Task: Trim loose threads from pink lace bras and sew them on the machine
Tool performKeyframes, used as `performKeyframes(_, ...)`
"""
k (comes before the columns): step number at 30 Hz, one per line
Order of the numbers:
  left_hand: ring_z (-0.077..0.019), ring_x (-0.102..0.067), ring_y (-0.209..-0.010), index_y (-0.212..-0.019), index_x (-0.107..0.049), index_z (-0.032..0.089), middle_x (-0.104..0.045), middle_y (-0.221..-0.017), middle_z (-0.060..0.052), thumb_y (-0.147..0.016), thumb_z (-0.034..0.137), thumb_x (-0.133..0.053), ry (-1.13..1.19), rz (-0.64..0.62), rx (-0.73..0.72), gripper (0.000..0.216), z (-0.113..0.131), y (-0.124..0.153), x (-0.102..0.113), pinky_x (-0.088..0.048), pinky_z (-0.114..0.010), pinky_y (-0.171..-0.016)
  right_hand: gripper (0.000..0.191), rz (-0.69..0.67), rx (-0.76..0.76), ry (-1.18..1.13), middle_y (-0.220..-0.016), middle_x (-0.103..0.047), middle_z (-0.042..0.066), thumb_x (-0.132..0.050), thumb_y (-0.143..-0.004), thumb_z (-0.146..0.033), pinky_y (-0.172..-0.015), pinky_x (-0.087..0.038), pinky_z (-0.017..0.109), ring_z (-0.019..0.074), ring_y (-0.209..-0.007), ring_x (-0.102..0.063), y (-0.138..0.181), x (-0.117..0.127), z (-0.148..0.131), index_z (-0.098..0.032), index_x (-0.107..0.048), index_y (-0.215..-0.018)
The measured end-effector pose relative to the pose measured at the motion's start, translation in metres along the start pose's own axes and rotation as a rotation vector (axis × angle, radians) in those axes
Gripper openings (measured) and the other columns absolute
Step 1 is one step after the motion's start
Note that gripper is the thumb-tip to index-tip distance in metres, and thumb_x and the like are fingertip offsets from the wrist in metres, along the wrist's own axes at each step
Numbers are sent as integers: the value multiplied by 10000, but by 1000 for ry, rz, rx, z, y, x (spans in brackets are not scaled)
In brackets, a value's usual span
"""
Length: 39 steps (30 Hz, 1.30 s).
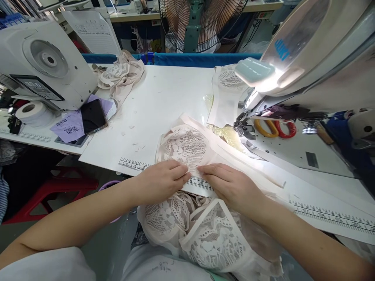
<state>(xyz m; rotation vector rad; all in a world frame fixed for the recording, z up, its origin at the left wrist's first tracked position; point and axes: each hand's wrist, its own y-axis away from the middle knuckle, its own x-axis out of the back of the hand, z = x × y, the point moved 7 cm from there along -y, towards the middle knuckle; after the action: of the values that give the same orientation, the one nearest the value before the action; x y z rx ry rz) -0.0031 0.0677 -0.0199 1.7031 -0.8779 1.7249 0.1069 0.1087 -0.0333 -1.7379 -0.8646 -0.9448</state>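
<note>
A pale pink lace bra piece [184,146] lies on the white sewing table [164,101] near its front edge, over a printed ruler strip. My left hand [162,180] pinches its near edge with fingers closed. My right hand [230,184] presses and pinches the same edge just to the right. A white elastic band [234,150] runs from the piece toward the presser foot [241,128] of the sewing machine [316,50]. More lace pieces [205,230] are heaped in my lap below the table edge.
Orange and red scissors [275,128] lie on the machine bed. A black phone [93,116] sits on purple paper slips at left, beside a tape roll [32,113] and a second white machine [43,62]. Another lace pile [121,76] lies at the back. A fan [199,23] stands beyond.
</note>
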Motion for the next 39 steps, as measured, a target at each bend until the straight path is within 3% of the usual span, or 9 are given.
performKeyframes(13, -219, -538, -925, -1166, -497, 16, -603, -1003, -131, -913, 151, -377, -34, -18, -38, 311, 1, 1, -2, -464, -337, -805, 255, -6, 54, 55, -1038, -662, 125, -390, -901, -76, -839, -538, 322, 209, -978, -592, -1, 1, -4, -75, -640, -949)
performKeyframes(24, -230, -543, -928, -1098, -545, 27, -604, -1013, -133, -887, 91, -362, -47, -72, -3, 287, 6, -1, -3, -467, -356, -795, 338, -96, 122, 180, -1002, -645, 145, -358, -868, -37, -663, -548, 324, 227, -892, -591, -13, 4, -16, -64, -618, -1082)
performKeyframes(32, -213, -537, -901, -1060, -565, 49, -604, -934, -103, -894, 102, -380, -41, -14, 40, 255, 4, 2, -7, -469, -345, -800, 305, -241, 206, 298, -868, -662, 128, -413, -804, -28, -661, -561, 332, 234, -845, -611, -23, 0, -25, -59, -659, -981)
performKeyframes(39, -219, -536, -896, -1064, -577, 39, -604, -953, -127, -910, 128, -366, -98, 37, -1, 276, 6, 4, -7, -465, -353, -807, 353, -237, 287, 353, -934, -674, 143, -362, -826, -22, -733, -563, 319, 225, -881, -614, -20, 1, -31, -8, -642, -1042)
